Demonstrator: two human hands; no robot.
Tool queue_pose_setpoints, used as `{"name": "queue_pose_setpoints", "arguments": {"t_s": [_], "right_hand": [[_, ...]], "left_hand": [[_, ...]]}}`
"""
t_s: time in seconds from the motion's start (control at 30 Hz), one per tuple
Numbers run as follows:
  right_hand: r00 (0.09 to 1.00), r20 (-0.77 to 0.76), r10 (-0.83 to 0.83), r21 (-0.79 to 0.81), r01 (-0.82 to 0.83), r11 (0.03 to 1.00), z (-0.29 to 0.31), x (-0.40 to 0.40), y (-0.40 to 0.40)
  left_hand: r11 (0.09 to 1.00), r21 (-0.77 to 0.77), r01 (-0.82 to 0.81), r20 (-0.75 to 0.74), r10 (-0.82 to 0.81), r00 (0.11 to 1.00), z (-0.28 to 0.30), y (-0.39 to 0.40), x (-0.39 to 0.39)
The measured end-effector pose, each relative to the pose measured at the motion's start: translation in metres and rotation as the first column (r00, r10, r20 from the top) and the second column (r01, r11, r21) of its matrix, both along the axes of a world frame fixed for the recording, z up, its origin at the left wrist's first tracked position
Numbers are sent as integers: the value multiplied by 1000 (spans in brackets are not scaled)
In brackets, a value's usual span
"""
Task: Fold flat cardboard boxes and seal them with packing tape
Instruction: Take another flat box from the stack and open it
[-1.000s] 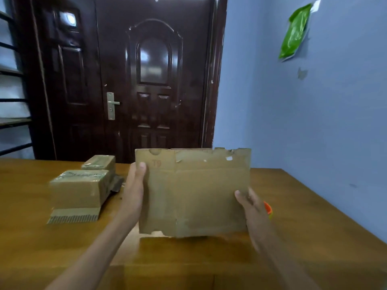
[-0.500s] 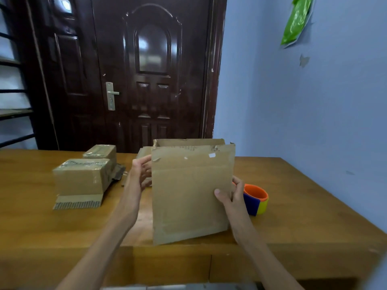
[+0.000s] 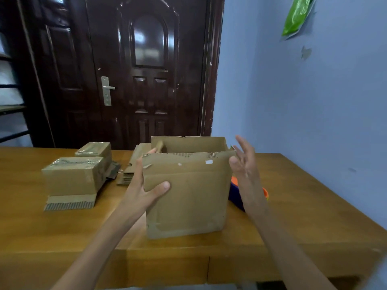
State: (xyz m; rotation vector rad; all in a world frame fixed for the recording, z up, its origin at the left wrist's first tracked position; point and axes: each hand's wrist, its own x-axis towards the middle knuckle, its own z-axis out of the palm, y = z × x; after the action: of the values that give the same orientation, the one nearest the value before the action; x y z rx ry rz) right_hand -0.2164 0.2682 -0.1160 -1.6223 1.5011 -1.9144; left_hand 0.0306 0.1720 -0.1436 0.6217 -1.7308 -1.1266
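Cardboard handling notes: light, floppy, grab it by the corners

Box (image 3: pixel 186 195) standing upright near the front edge of the table (image 3: pixel 303 206), already popped open into a tube, top flaps up and ragged along the near rim. Left hand (image 3: pixel 142 193) pinching the near-left corner, thumb across the front panel, fingers wrapped round the side and hidden behind it. Right hand (image 3: pixel 244 164) spread wide, fingers straight, hovering just beside the top right corner, holding nothing; contact with the edge hard to call.

Looks thin, worn, single-wall stuff: probably very light, stiff along the panels but limp at the creases, so likely to skew back toward flat if squeezed mid-panel. Best bet: hold at vertical corner folds, push flaps down near their hinge line. Torn rim could rip further if tugged.

Tape roll (image 3: pixel 235 191) sitting on the table right behind the right wrist, partly hidden. Two taped boxes (image 3: pixel 77 176) off to the left, flat stack (image 3: pixel 130 170) between them and the open one.
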Motion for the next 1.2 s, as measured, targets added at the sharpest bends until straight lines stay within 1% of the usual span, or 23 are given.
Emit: {"name": "queue_pose_setpoints", "arguments": {"t_s": [0.07, 0.13, 0.23, 0.33, 0.37, 0.47, 0.53, 0.67, 0.73, 0.8, 0.87, 0.97, 1.07, 1.13, 1.2], "right_hand": [[996, -76, 45, 31, -43, 999, 3, -2, -4], [993, -63, 100, 67, -96, 993, 1, -1, -6], [994, -56, 98, 74, -93, 993, -3, -4, -9], [996, 24, 91, 94, -93, 991, 0, -3, -12], [995, 49, 84, 98, -88, 991, -1, -2, -13], [998, 50, 30, 129, -36, 991, -2, -2, -20], [998, 68, 16, 121, -24, 992, -3, 0, -22], [988, 152, 5, 106, -21, 994, -2, 3, -22], [979, 201, 28, 81, -45, 996, -1, 3, -22], [977, 212, 39, 73, -55, 996, 0, 3, -21], [980, 194, 41, 85, -59, 995, 2, 5, -18], [989, 148, 4, 83, -16, 996, 0, 8, -17], [992, 124, -27, 60, 20, 998, -2, 10, -18], [986, 163, -31, 81, 18, 997, 0, 13, -20], [978, 207, 0, 108, -23, 994, 1, 14, -20]], "left_hand": [[999, 0, -33, 0, 33, 999, 0, 2, -8], [999, 9, -52, 9, 52, 999, -1, 4, -13], [999, -37, -30, -19, 30, 999, 7, 6, -15], [1000, -18, -3, -67, 2, 998, 12, -2, -15], [1000, -24, -18, -70, 17, 997, 14, -5, -15], [997, -67, -45, -54, 42, 998, 16, -13, -19], [997, -58, -52, -91, 46, 995, 15, -14, -22], [999, -35, -39, -145, 34, 989, 17, -11, -26], [997, 0, -76, -200, 75, 977, 13, -12, -28], [991, 8, -136, -234, 134, 963, 10, -13, -29], [984, -23, -179, -240, 168, 956, 7, -12, -31], [975, -95, -203, -247, 175, 953, 7, -9, -31], [966, -180, -186, -189, 151, 970, 6, -12, -30], [972, -168, -162, -155, 136, 979, 7, -16, -31], [982, -115, -147, -159, 128, 979, 10, -17, -34]]}}
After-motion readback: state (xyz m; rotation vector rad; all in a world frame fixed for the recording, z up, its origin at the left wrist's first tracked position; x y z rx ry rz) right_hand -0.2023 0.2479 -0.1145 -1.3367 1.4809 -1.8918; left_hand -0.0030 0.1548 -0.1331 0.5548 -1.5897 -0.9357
